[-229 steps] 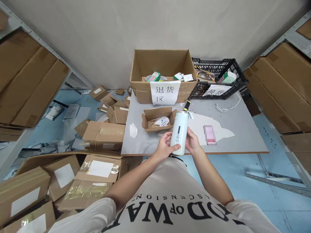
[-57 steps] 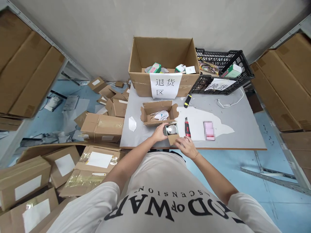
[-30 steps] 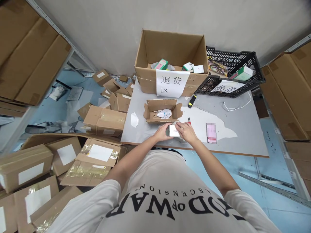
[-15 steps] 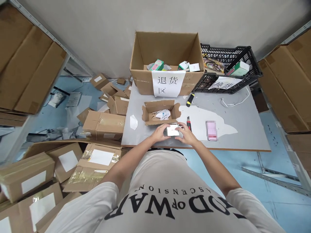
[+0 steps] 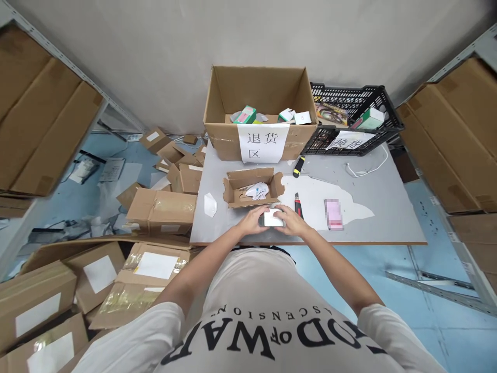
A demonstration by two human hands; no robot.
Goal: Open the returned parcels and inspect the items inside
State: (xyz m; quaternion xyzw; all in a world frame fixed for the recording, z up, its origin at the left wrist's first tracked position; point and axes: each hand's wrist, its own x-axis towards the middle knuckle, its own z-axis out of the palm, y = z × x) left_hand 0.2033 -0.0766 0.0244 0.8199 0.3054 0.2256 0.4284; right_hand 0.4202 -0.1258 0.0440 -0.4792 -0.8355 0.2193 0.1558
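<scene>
Small box: a white-topped small box [image 5: 273, 218] stands on the grey table [image 5: 388, 207] near its near edge, right in front of the person.
Left hand: the left hand [image 5: 252, 220] presses against the small box's left side, fingers curled round it.
Right hand: the right hand [image 5: 292, 221] closes on the small box's right side, so the two hands clamp it between them.
Open carton: a flat open carton [image 5: 252, 187] with crumpled paper inside lies just beyond the small box.
Knife: a red and black utility knife [image 5: 297, 202] lies just right of the right hand, on a white sheet [image 5: 314, 199].
Far end: a large cardboard box [image 5: 259, 111] with a paper label sits against the wall; a black crate [image 5: 351, 122] stands to its right.
Between: a yellow-handled tool [image 5: 298, 166] lies near the large box's right corner.
Floor, left: many cardboard parcels [image 5: 159, 210] are scattered and stacked beside the table.
</scene>
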